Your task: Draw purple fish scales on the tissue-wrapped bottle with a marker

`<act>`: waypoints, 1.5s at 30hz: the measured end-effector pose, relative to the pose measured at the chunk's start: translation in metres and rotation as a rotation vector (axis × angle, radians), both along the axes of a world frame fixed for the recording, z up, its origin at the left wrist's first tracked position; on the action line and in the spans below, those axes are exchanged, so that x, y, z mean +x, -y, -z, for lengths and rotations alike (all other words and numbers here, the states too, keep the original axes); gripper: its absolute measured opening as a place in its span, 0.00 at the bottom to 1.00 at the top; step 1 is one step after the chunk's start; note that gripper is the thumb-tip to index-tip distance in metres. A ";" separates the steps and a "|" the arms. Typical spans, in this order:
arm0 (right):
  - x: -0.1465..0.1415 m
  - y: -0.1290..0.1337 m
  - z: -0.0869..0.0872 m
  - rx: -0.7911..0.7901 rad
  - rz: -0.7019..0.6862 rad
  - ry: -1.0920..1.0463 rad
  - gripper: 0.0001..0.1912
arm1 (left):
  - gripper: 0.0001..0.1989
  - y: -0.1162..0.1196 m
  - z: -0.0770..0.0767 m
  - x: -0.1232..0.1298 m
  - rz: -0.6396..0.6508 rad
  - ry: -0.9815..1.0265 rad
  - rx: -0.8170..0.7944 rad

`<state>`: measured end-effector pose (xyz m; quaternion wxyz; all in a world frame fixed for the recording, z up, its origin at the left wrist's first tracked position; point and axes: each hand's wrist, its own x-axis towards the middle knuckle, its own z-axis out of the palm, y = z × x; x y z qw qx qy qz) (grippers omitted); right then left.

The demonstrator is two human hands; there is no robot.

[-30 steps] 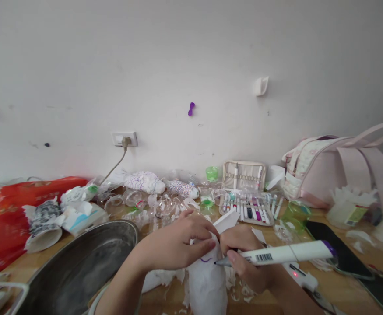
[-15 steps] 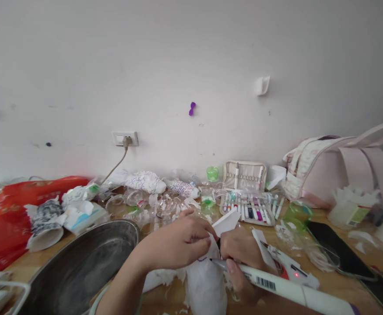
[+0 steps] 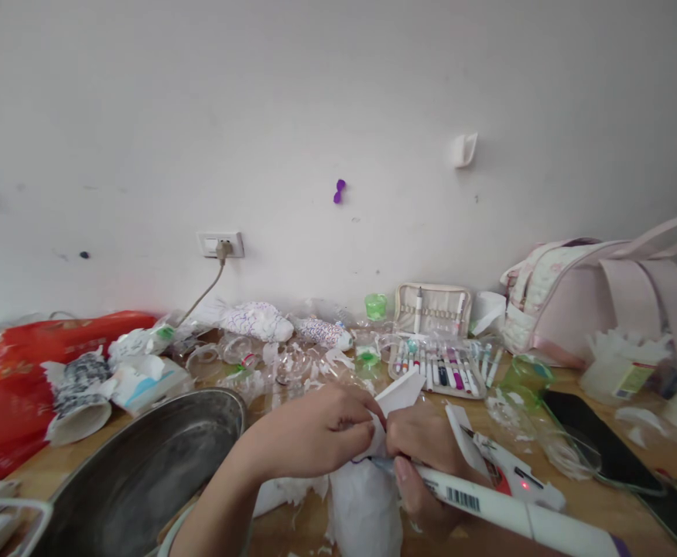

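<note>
White, crinkled paper form [image 3: 366, 507] bulges, rounded, beneath both hands [image 3: 323, 433].

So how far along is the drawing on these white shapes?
The larger patterned fish and smaller patterned fish by the wall look finished. In hand is another white shape: the left hand steadies it while the right hand holds a marker to it. Its visible body is mostly bare, so most of its drawing seems left.
</note>
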<state>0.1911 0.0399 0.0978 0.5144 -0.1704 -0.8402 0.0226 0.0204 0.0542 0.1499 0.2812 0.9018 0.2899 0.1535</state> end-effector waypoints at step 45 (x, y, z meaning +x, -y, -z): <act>0.010 0.001 -0.002 -0.167 0.008 0.111 0.10 | 0.15 0.003 -0.003 0.000 -0.011 -0.016 -0.010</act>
